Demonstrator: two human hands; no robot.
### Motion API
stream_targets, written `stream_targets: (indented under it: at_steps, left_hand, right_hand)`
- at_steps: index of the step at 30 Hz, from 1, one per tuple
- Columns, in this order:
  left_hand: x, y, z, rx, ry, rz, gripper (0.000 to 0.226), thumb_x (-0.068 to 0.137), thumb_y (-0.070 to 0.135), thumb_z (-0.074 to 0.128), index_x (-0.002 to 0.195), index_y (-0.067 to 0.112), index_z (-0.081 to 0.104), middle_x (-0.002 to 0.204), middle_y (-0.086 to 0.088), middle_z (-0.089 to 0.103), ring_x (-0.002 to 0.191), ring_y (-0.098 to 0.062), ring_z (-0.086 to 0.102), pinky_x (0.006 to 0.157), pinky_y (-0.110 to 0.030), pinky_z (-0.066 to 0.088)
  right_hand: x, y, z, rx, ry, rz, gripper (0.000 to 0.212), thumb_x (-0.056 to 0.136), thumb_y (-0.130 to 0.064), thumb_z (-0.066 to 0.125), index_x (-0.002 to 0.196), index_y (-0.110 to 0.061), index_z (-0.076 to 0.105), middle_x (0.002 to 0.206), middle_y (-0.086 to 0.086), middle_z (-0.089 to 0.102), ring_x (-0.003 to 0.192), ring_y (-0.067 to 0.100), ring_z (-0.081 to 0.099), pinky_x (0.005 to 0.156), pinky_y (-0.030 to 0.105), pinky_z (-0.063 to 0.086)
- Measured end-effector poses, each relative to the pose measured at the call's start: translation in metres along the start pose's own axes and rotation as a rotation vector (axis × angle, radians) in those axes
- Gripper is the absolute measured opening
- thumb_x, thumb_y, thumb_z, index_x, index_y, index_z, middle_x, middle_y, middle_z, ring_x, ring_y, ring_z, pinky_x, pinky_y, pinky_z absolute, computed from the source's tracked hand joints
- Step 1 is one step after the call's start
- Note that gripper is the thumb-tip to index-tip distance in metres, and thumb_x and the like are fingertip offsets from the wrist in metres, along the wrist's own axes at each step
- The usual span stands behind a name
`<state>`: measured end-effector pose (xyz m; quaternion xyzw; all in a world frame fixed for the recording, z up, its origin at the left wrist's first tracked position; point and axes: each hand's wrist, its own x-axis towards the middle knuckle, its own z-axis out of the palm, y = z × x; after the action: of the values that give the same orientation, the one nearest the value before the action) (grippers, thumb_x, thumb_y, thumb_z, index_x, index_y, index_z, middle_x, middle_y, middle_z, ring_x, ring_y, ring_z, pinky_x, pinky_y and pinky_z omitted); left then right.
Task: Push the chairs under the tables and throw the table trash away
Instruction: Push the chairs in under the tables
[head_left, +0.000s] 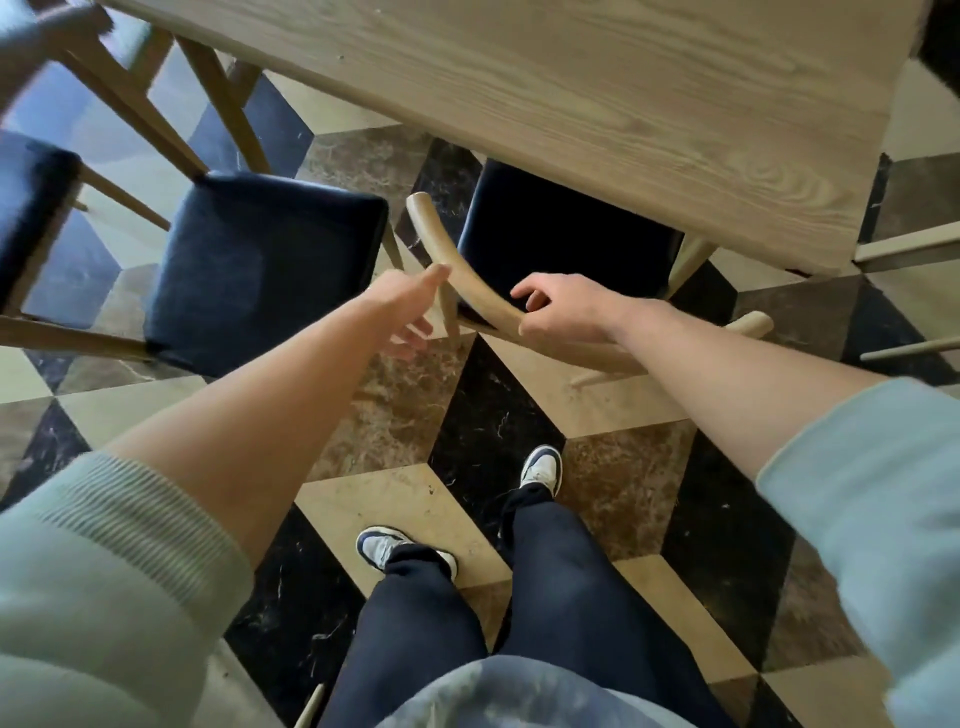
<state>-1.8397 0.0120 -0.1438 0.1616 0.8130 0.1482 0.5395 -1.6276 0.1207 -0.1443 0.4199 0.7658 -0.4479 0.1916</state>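
A wooden chair with a curved backrest (441, 244) and a dark blue seat (561, 244) stands partly under the light wooden table (623, 104). My right hand (561, 312) is curled over the backrest near its middle. My left hand (410, 306) is by the backrest's left part with fingers spread; the thumb tip touches the rail, nothing is gripped. A second chair with a dark blue seat (260, 270) stands out from the table on the left, its seat fully exposed. No trash shows on the visible tabletop.
A third dark seat (26, 208) sits at the far left edge. Another chair's legs (909, 249) show at the right beside the table corner. The floor is a black, brown and cream cube-pattern tile (467, 415). My feet stand just behind the chair.
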Motion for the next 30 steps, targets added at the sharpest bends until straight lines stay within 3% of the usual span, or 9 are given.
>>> stream_targets:
  at_steps: [4, 8, 11, 13, 17, 20, 23, 27, 30]
  left_hand:
    - [-0.008, -0.063, -0.088, -0.078, 0.076, 0.026, 0.066, 0.091, 0.074, 0.051, 0.119, 0.014, 0.052, 0.096, -0.013, 0.075, 0.077, -0.028, 0.078, 0.053, -0.035, 0.062]
    - [-0.018, -0.135, -0.176, -0.096, 0.175, 0.038, 0.068, 0.090, 0.073, 0.053, 0.120, 0.013, 0.053, 0.090, -0.012, 0.077, 0.056, -0.021, 0.077, 0.046, -0.034, 0.060]
    - [-0.024, -0.171, -0.224, -0.099, 0.263, 0.033, 0.058, 0.093, 0.070, 0.053, 0.110, 0.015, 0.058, 0.087, -0.009, 0.075, 0.054, -0.021, 0.076, 0.040, -0.030, 0.057]
    - [-0.028, -0.183, -0.249, -0.109, 0.295, 0.043, 0.051, 0.096, 0.065, 0.053, 0.109, 0.016, 0.058, 0.088, -0.007, 0.074, 0.065, -0.024, 0.077, 0.042, -0.028, 0.057]
    - [-0.027, -0.199, -0.308, -0.111, 0.348, 0.025, 0.039, 0.100, 0.051, 0.056, 0.112, 0.014, 0.060, 0.095, -0.009, 0.072, 0.079, -0.026, 0.075, 0.056, -0.033, 0.060]
    - [-0.023, -0.211, -0.364, -0.110, 0.450, 0.024, 0.025, 0.099, 0.043, 0.059, 0.095, 0.020, 0.069, 0.094, -0.008, 0.075, 0.080, -0.026, 0.075, 0.068, -0.037, 0.064]
    - [-0.016, -0.223, -0.429, -0.085, 0.572, -0.007, 0.027, 0.097, 0.039, 0.061, 0.094, 0.014, 0.072, 0.090, -0.009, 0.075, 0.080, -0.026, 0.074, 0.077, -0.041, 0.064]
    - [0.002, -0.228, -0.496, -0.022, 0.629, -0.035, 0.037, 0.085, 0.043, 0.060, 0.083, 0.009, 0.076, 0.081, -0.010, 0.076, 0.075, -0.027, 0.072, 0.060, -0.035, 0.055]
    - [0.035, -0.221, -0.528, -0.005, 0.603, -0.010, 0.046, 0.081, 0.049, 0.061, 0.097, 0.008, 0.072, 0.086, -0.010, 0.072, 0.081, -0.026, 0.068, 0.067, -0.038, 0.055]
  right_hand:
    - [0.011, -0.087, 0.029, -0.083, 0.199, -0.086, 0.056, 0.080, -0.050, 0.067, 0.132, -0.032, 0.058, 0.115, -0.007, 0.052, 0.100, 0.015, 0.058, 0.091, 0.040, 0.052]
    - [0.018, -0.169, 0.069, -0.234, 0.295, -0.208, 0.042, 0.093, -0.034, 0.063, 0.133, -0.021, 0.058, 0.130, 0.007, 0.052, 0.116, 0.026, 0.056, 0.099, 0.043, 0.048]
    - [0.028, -0.234, 0.099, -0.218, 0.254, -0.301, 0.037, 0.095, -0.031, 0.062, 0.130, -0.020, 0.060, 0.130, 0.005, 0.053, 0.117, 0.023, 0.055, 0.102, 0.040, 0.046]
    - [0.038, -0.272, 0.115, -0.206, 0.212, -0.345, 0.036, 0.096, -0.031, 0.062, 0.131, -0.020, 0.059, 0.131, 0.003, 0.052, 0.118, 0.020, 0.055, 0.102, 0.037, 0.046]
    - [0.078, -0.338, 0.136, -0.245, 0.131, -0.366, 0.037, 0.097, -0.032, 0.062, 0.131, -0.021, 0.059, 0.130, 0.002, 0.053, 0.117, 0.021, 0.056, 0.101, 0.037, 0.049]
    - [0.122, -0.390, 0.147, -0.255, 0.085, -0.388, 0.038, 0.096, -0.034, 0.062, 0.131, -0.020, 0.059, 0.128, 0.003, 0.054, 0.117, 0.024, 0.058, 0.103, 0.041, 0.049]
    - [0.167, -0.448, 0.164, -0.201, 0.052, -0.402, 0.044, 0.096, -0.035, 0.063, 0.136, -0.017, 0.058, 0.134, 0.007, 0.057, 0.122, 0.026, 0.057, 0.104, 0.040, 0.047]
    - [0.206, -0.503, 0.191, -0.086, -0.054, -0.380, 0.053, 0.097, -0.037, 0.063, 0.142, -0.012, 0.052, 0.140, 0.010, 0.058, 0.128, 0.028, 0.055, 0.103, 0.036, 0.043]
    - [0.230, -0.532, 0.216, 0.012, -0.156, -0.319, 0.069, 0.096, -0.045, 0.063, 0.151, -0.011, 0.041, 0.145, 0.012, 0.056, 0.133, 0.031, 0.052, 0.106, 0.040, 0.042]
